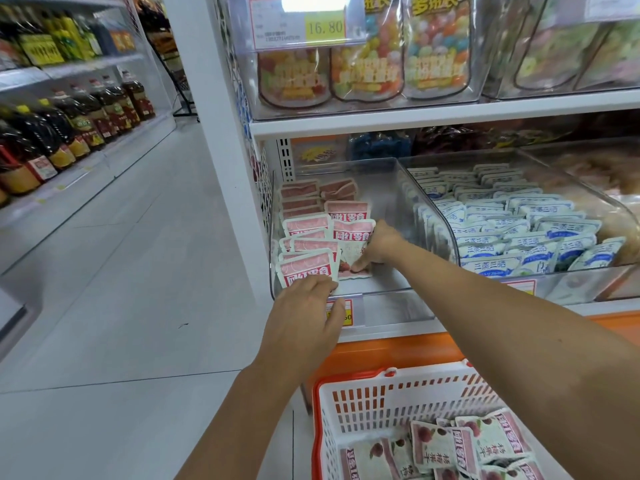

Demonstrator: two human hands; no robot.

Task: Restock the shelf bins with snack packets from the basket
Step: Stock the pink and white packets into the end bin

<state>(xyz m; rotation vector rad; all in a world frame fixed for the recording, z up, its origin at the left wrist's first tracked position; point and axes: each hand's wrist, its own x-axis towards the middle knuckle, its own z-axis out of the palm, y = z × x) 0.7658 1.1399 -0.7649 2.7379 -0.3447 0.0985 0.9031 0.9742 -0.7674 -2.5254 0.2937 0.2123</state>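
Nearest the camera, low right: white slatted plastic basket with an orange rim (367,403), standing on the floor in front of the shelf unit. Inside it, a loose heap of white-and-pink snack packets with red fruit print (460,448), lying flat and overlapping.

Both bare forearms reach up and away from the camera toward the middle shelf.

Left hand (304,317): palm down, at the near front lip of the clear plastic shelf bin on the left (388,292). Fingertips pinch the lower edge of the front pink-topped packet (308,268), which stands upright at the near left of the bin. Hand partly covers the red-and-yellow price label (341,313) on the shelf edge.

Right hand (379,245): inside the same bin, further in and to the right. Fingers curled down around a pink-and-white packet (353,251) standing in the right column; grip closed on it, thumb side hidden.

Left bin contents: two columns of pink packets standing in rows from near to far; right part of the bin floor bare.

Adjacent clear bin to the right (446,233): filled with white-and-blue packets (519,233) in tight rows.

Upper shelf: clear bin holding jar-shaped bags of coloured sweets (367,60), yellow price tag reading 16.80 (325,27).

Far left, across the aisle: shelves of dark oil bottles (69,133).
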